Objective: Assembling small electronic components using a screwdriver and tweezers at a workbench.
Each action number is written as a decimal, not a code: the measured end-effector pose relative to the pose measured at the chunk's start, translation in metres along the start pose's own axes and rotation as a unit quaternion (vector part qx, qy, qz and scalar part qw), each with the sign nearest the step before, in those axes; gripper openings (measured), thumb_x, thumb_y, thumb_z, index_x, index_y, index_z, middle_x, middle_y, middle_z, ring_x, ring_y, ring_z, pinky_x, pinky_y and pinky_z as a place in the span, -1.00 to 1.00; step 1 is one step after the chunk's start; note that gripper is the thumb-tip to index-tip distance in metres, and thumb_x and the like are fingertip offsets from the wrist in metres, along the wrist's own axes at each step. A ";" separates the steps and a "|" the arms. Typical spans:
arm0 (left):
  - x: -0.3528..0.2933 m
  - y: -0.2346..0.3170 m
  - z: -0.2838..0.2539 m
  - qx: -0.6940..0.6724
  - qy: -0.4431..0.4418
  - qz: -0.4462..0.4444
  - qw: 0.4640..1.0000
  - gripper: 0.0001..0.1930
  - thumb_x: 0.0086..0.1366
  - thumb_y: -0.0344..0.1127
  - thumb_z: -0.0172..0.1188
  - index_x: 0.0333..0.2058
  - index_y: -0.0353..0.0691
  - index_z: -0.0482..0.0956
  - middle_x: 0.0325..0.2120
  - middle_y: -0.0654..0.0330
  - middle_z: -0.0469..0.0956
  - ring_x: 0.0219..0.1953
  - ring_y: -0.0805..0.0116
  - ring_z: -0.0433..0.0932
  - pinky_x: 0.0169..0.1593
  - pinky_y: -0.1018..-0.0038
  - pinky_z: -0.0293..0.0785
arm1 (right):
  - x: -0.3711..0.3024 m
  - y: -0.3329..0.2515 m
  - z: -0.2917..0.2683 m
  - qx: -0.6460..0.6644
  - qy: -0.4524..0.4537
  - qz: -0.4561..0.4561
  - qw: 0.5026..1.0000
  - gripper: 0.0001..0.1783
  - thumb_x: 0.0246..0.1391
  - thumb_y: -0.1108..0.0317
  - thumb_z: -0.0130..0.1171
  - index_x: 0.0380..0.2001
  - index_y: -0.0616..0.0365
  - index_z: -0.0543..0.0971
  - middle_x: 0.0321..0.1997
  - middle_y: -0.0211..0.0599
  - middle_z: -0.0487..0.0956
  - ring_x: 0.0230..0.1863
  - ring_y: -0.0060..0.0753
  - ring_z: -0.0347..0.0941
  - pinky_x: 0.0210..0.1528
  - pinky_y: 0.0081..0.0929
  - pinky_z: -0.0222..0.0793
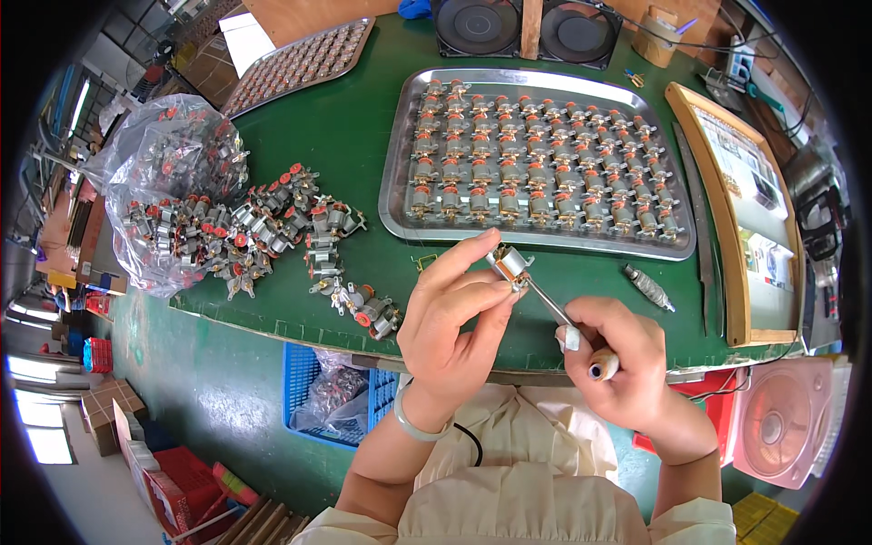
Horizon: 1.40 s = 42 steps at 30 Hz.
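Note:
My left hand [454, 331] pinches a small silver metal part [511, 263] with tabs and a coppery lower edge, just in front of the tray. In my right hand [622, 359] is a thin-shafted hand tool [549, 304] with white wrapping and a tan, rounded end. Its tip meets or nearly meets the part; contact is hard to make out. Similar parts with orange-red ends stand in rows on the metal tray [392, 195]. More lie in a loose pile [259, 222] to the left, some inside a clear plastic bag [136, 173].
A second filled tray [363, 41] stands at the far left. Two black fans [477, 27] are at the back. A wood-framed board [679, 100] and a small metal fitting [649, 287] lie to the right. Below the table edge is a blue crate [300, 377].

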State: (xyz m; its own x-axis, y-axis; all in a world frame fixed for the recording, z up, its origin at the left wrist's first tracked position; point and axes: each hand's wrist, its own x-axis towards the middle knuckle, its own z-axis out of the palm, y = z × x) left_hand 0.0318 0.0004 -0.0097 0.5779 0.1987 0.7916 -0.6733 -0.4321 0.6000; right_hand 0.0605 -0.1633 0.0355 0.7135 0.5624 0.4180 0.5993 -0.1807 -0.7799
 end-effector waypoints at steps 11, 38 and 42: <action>0.002 0.002 -0.001 -0.009 0.015 -0.041 0.999 -0.80 -0.02 -0.72 0.12 -0.39 -0.42 0.35 -0.13 -0.26 0.31 -0.20 0.16 0.50 -0.23 0.44 0.55 | 0.005 0.007 -0.003 -0.185 -0.021 -0.192 0.964 -0.45 -0.62 0.58 0.10 -0.31 0.36 0.38 -0.72 -0.44 0.35 -0.75 -0.45 0.29 -0.73 -0.52 0.17; 0.007 0.003 -0.004 -0.340 0.012 -0.202 0.918 -0.77 -0.03 -0.71 0.13 -0.37 -0.38 0.36 -0.11 -0.23 0.32 -0.10 0.13 0.42 -0.21 0.38 0.55 | 0.012 0.016 -0.017 0.247 -0.107 0.098 0.958 -0.80 -0.18 0.64 0.05 -0.37 0.32 0.44 -0.59 -0.49 0.31 -0.60 -0.75 0.12 -0.59 -0.73 0.04; 0.006 0.002 -0.004 -0.330 0.013 -0.199 0.923 -0.78 -0.02 -0.70 0.13 -0.37 -0.39 0.36 -0.11 -0.23 0.32 -0.12 0.15 0.43 -0.21 0.39 0.55 | 0.010 0.020 -0.017 0.258 -0.113 0.106 0.954 -0.81 -0.17 0.62 0.06 -0.37 0.32 0.44 -0.57 -0.47 0.32 -0.60 -0.75 0.11 -0.59 -0.72 0.03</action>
State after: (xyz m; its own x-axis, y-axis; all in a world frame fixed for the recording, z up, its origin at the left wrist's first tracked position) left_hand 0.0326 0.0042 -0.0033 0.8343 0.2504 0.4912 -0.5496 0.3073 0.7768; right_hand 0.0860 -0.1748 0.0320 0.6679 0.7269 0.1596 0.1499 0.0786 -0.9856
